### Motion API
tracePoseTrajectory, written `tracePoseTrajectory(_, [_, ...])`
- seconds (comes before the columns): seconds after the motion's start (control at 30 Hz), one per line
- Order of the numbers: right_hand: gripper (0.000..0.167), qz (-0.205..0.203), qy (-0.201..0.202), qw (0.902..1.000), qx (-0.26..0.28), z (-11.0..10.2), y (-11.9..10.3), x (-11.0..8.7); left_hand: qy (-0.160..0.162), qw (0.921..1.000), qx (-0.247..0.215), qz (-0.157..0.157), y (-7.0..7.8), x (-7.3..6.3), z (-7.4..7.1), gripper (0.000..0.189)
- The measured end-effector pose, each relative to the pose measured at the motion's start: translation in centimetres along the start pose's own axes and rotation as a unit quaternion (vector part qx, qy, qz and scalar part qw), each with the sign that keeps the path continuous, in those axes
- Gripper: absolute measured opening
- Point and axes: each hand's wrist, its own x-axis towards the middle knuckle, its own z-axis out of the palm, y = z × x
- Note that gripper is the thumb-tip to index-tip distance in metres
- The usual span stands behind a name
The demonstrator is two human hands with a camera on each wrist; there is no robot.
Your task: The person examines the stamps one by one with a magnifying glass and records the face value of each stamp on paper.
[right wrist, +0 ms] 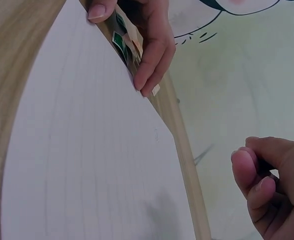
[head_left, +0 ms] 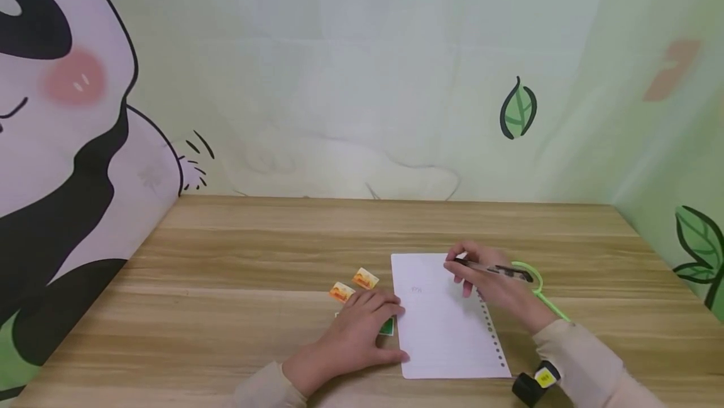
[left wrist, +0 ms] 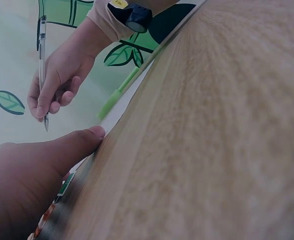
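My left hand [head_left: 362,332] rests beside a lined sheet of paper [head_left: 447,332], its thumb and fingertips touching the left edge. Small cards with green and orange prints [head_left: 365,278] lie partly under that hand. In my right hand [head_left: 498,290] a clear-barrelled pen [left wrist: 42,55] is pinched between thumb and fingers, held above the upper right of the sheet. Its tip points down and is clear of the paper in the left wrist view. A few faint reddish marks [head_left: 416,290] show near the sheet's upper left. The right wrist view hides most of the pen behind the fingers.
A light green, thin thing with a curved end [head_left: 545,301] lies right of the sheet, partly behind my right wrist. A small black device with a yellow label [head_left: 545,377] sits at the right sleeve. Behind the wooden table [head_left: 254,232] hangs a panda-and-leaf backdrop [head_left: 283,81].
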Motion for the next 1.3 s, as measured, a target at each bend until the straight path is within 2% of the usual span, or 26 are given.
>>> tracePoseTrajectory(0.23, [0.026,0.002,-0.014,0.9999,0.008,-1.0,-0.1,-0.6,-0.001,1.0000,-0.002,-0.002,0.1,-0.1,-0.1,0.062])
tracePoseTrajectory(0.43, [0.025,-0.049,-0.006,0.9988,0.001,-1.8,0.2,-0.9,-0.003,1.0000,-0.004,-0.003,0.1,-0.1,-0.2,0.062])
tracePoseTrajectory(0.63, [0.028,-0.051,-0.014,0.9982,0.028,-2.6,0.7,-1.2,-0.005,1.0000,-0.006,-0.006,0.1,0.0,-0.2,0.062])
tracePoseTrajectory(0.9, [0.036,-0.097,-0.028,0.9937,0.049,-3.6,1.8,-1.5,0.002,1.0000,-0.004,-0.002,0.0,-0.1,0.0,0.062])
tracePoseTrajectory(1.07, [0.036,-0.122,-0.038,0.9898,0.063,-3.8,2.4,-1.6,0.005,1.0000,-0.001,0.002,-0.2,-0.1,0.3,0.062])
tracePoseTrajectory(1.3, [0.032,-0.114,-0.034,0.9902,0.073,-4.3,2.4,-2.1,0.002,1.0000,-0.001,-0.001,-0.2,0.0,0.3,0.063])
